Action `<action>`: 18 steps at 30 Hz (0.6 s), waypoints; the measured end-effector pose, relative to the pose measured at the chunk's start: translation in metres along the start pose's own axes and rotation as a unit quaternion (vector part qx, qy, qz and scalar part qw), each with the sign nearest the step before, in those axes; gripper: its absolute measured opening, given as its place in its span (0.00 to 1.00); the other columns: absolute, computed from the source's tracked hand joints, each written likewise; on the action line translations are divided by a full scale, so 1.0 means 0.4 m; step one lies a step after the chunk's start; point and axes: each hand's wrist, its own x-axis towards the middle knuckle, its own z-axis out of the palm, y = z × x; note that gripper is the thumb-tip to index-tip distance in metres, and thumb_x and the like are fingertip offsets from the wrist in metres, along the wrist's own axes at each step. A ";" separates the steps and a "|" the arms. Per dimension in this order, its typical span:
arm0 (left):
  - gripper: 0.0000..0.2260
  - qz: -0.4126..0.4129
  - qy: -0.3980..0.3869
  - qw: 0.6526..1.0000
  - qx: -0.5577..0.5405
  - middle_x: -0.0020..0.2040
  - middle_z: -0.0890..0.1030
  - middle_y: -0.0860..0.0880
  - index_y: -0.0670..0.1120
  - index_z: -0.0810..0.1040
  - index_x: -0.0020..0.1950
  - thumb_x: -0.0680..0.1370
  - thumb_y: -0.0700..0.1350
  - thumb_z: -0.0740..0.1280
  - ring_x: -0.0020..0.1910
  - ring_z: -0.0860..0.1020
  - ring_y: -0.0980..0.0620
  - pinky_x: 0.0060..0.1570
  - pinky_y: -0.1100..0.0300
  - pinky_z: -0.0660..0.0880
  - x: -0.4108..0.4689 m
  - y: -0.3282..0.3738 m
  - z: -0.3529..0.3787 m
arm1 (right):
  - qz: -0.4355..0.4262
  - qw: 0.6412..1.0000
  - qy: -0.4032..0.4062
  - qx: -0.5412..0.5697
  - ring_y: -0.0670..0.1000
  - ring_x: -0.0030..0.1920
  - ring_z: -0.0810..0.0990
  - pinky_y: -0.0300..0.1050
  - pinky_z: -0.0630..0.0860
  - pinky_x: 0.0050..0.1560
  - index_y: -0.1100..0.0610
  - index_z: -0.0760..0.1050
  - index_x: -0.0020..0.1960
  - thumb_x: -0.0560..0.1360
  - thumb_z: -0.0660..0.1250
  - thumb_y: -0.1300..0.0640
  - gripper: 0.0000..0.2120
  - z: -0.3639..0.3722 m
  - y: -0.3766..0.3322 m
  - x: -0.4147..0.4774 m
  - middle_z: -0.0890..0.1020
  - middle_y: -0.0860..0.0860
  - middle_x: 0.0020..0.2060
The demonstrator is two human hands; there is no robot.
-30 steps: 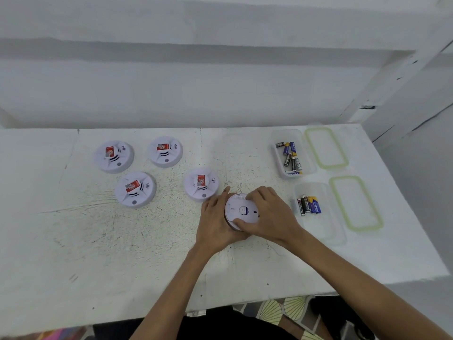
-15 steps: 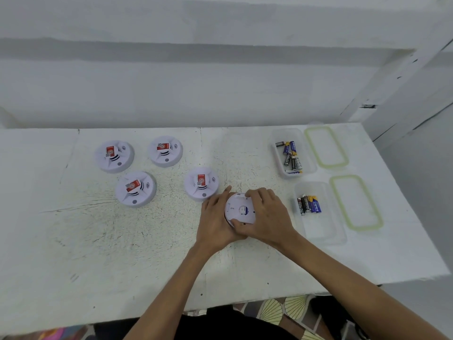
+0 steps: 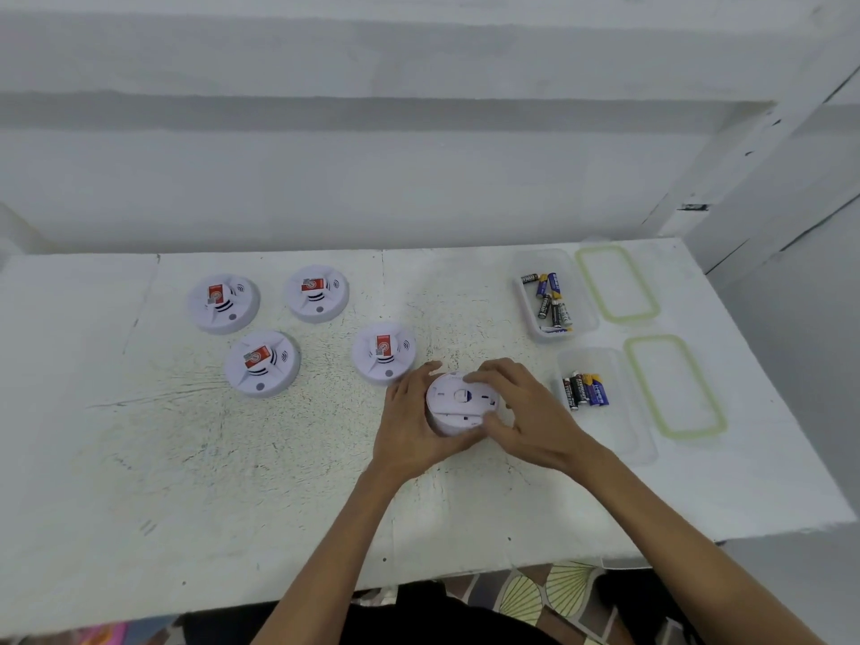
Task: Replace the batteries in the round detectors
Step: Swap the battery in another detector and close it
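At the middle of the scuffed white surface (image 3: 232, 458), in the head view, the left hand (image 3: 409, 425) and the right hand (image 3: 530, 416) both hold a round white plastic detector (image 3: 458, 398) that is turned back-side up. The left grip cups the body from the left, with its fingers curled round the rim. The right grip curls over the back plate, fingertips on the far edge and thumb at the near edge.

Compared with 1 second ago, the right hand has swung round over the plate. A dark seam now shows along the plate's near-left edge, where plate and body looked flush before. I judge that the twist has loosened the back plate and the battery bay is about to open. No battery of this unit shows yet.

To the left, 4 more round white detectors (image 3: 262, 363) lie front-side up and unmoved, the nearest detector (image 3: 384, 351) just beside the left fingertips. Each carries a red label whose print is too small to read.

To the right stand 2 clear plastic boxes. The far box (image 3: 577, 290) holds loose batteries (image 3: 549, 300), and the near box (image 3: 623, 412) holds a short row of batteries (image 3: 585, 389). The wrappers are blue-and-yellow or black, and their lettering is blurred. A green-rimmed clear lid (image 3: 616, 284) lies beside the far box, and a second green-rimmed lid (image 3: 675, 386) beside the near box.
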 end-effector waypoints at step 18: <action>0.23 -0.014 0.000 0.991 -0.132 0.67 0.80 0.56 0.58 0.68 0.76 0.80 0.54 0.65 0.64 0.80 0.50 0.64 0.47 0.77 -0.011 0.032 -0.033 | 0.166 0.948 0.159 0.221 0.43 0.47 0.84 0.41 0.82 0.46 0.51 0.74 0.62 0.81 0.66 0.52 0.10 0.065 -0.005 -0.006 0.84 0.43 0.48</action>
